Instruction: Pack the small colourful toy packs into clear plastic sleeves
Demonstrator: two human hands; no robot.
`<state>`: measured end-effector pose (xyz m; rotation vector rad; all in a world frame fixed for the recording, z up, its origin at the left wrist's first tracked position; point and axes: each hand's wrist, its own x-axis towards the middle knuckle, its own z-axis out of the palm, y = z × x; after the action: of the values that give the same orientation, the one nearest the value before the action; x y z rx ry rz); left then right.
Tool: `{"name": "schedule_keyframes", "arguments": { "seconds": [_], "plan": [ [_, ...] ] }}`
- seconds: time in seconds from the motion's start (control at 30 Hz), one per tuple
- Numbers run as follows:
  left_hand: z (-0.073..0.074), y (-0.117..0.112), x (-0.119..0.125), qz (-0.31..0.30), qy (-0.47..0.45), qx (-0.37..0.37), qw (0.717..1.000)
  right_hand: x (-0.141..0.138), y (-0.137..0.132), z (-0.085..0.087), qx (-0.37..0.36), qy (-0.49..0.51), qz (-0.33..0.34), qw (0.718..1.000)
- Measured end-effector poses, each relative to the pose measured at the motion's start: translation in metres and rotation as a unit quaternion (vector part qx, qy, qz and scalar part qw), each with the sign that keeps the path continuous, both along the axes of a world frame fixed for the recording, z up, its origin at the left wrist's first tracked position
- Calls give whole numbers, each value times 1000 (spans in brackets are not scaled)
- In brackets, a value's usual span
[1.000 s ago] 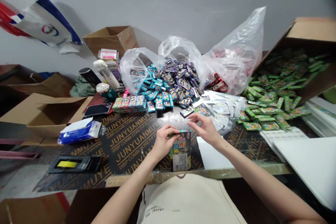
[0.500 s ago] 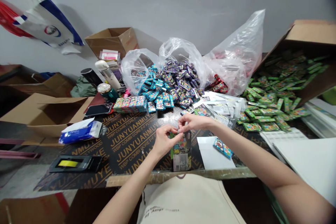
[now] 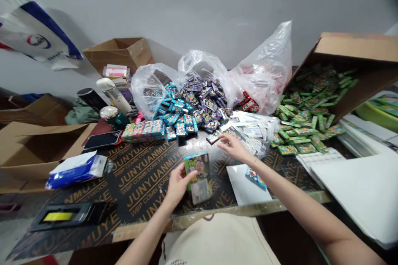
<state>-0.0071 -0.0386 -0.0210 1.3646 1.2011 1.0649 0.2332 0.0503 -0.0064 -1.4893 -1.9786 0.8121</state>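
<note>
Near the front edge of the table, my left hand (image 3: 178, 184) grips a flat, dark printed packet (image 3: 202, 188) by its left side, thumb across its front. The packet has a green edge and a pale grey panel low down. My right hand (image 3: 234, 148) is off the packet, fingers apart and holding nothing. Its fingertips are close to a small dark box (image 3: 212, 138) and the left end of a pile of flat white and printed packets (image 3: 253, 130). Whether they touch the small box, I cannot tell. A blue printed box (image 3: 255, 177) lies on a white sheet (image 3: 239, 186) under my right forearm.
Behind lie heaps of small blue boxes (image 3: 175, 105) and purple boxes (image 3: 207, 99), with plastic bags (image 3: 264, 66). Green boxes (image 3: 306, 130) spill from a carton (image 3: 351, 49) at right. At left are a phone (image 3: 102, 140), a blue wipes pack (image 3: 76, 172) and a tape dispenser (image 3: 66, 217).
Both hands were pinching together at the packet's top edge. Now the right hand has let go and moved away; the left has shifted down to the packet's side and tilted it. The camera view has shifted.
</note>
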Motion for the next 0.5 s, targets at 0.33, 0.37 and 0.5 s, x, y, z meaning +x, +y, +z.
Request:
{"name": "schedule_keyframes", "arguments": {
  "seconds": [0.33, 0.37, 0.5],
  "plan": [
    [20, 139, -126, 142, 510, 246, 812, 73, 21, -71, -6, -369, -192, 909],
    [17, 147, -132, 138, 521, 237, 809, 74, 23, -74, -5, -361, -200, 911],
    [5, 157, -142, 121, 520, 230, 814, 83, 34, -78, 28, -276, -230, 933]
  ]
}}
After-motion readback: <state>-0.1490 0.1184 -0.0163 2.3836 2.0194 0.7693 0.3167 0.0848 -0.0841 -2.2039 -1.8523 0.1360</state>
